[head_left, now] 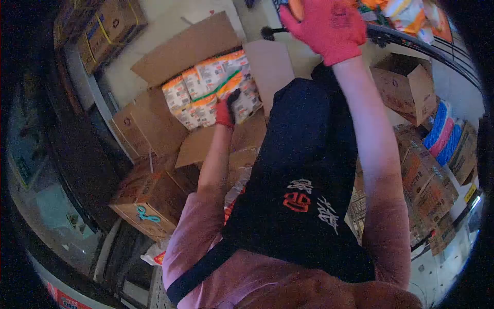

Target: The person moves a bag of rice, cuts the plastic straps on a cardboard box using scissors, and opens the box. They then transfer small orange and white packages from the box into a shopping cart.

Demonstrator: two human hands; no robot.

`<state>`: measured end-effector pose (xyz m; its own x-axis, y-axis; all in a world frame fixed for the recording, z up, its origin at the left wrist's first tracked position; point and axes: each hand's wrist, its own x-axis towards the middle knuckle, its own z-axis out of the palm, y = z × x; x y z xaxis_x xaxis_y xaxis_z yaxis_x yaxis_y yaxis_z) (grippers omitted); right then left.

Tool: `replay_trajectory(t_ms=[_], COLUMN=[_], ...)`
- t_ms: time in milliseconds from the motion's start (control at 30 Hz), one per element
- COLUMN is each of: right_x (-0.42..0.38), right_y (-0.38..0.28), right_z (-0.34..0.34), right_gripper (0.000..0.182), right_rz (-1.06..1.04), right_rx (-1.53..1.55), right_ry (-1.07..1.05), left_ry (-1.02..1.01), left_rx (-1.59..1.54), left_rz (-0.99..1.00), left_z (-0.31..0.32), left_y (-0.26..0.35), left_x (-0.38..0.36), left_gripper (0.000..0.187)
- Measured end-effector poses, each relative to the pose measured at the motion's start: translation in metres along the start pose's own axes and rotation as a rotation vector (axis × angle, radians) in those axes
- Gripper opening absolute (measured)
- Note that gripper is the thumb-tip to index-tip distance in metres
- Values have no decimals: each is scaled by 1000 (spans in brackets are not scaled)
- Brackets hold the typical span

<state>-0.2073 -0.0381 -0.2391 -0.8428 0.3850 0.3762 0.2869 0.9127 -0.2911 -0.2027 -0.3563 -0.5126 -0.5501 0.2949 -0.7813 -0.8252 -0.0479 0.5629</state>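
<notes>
My left hand [225, 112], in a red glove, is over the white-and-orange packets [200, 85] packed in an open cardboard box [190, 44]. Something dark [234, 96] shows at its fingertips; blur hides whether the fingers grip anything. A red glove also covers my right hand [332, 28], stretched out to the top edge beside a dark-rimmed basket or cart [406, 40] with colourful packets [406, 15]. Its thumb side shows with a bit of orange next to it, while the other fingers are cut off or hidden.
Closed cartons [110, 33] stand at the upper left, and a marked carton [149, 201] is at the lower left. On the right are an open box [406, 87], blue and pink bundles [444, 135] and another carton [424, 177]. A dark apron [298, 170] covers my front.
</notes>
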Motion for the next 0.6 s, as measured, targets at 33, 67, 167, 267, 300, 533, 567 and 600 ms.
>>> replay_trajectory(t_ms=[33,67,167,267,300,533,567,600], right_x=[-2,-4,1,-4,-5,-2,-2,-2], right_y=[5,12,9,12,13,5,7,8], right_z=[9,18,4,10,10,-15,-17,-17], right_gripper=[24,29,33,31,30,26,25,25], right_rz=[-5,-11,25,30,3,-6,-24,-44], right_rx=[-41,-81,-94,-87,-88,14,-2,-10], right_ry=[-32,-66,-163,-185,-156,-113,-116,-125], left_ry=[-13,4,-71,-134,-156,-281,-182,122], left_rx=[-14,59,-149,-55,-5,748,912,1151], left_rz=[28,164,245,434,517,1937,2108,2343], left_z=[-9,16,50,111,151,433,473,497], left_y=[7,45,128,221,250,321,320,312], left_x=[7,-23,-45,-71,-97,-164,-168,-164], left_gripper=[31,31,30,34,40,77,78,86])
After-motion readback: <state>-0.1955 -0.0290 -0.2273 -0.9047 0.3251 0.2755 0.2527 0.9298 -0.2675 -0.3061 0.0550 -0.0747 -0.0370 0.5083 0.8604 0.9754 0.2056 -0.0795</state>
